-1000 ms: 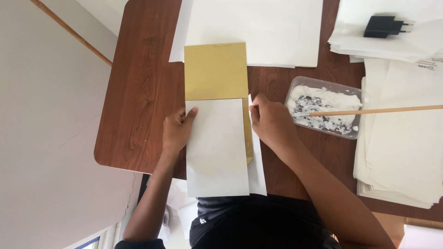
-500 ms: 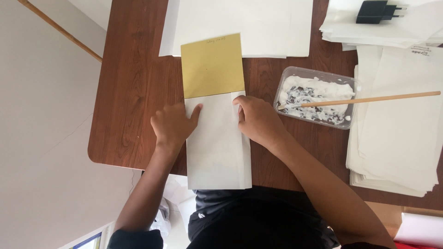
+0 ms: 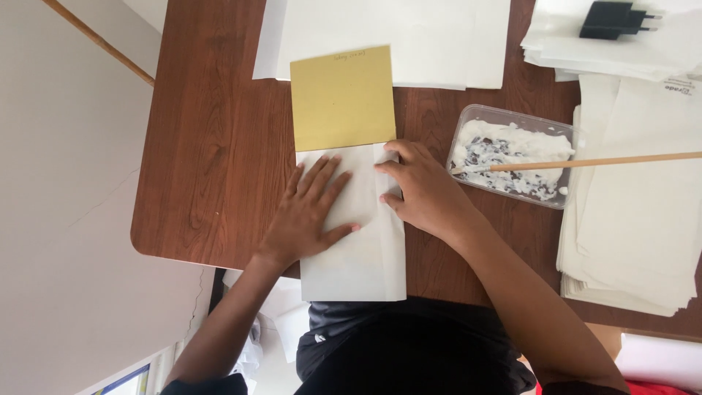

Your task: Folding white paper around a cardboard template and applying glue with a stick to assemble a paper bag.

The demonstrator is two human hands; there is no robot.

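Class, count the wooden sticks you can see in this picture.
2: one thin stick slants beyond the table's top-left corner; the other stick rests across the plastic tub, right.

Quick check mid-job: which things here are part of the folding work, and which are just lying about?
In use: left hand, right hand, folded white paper, yellow card.
Lying about: paste tub, brush stick, paper stack, black charger.

Soft, even daylight fills the view, brightest on the white sheets (image 3: 395, 29) at twelve o'clock, which nearly wash out. The hands cast only faint shadows, and the table (image 3: 219, 146) shows mild sheen. Focus is sharp throughout, without motion blur.
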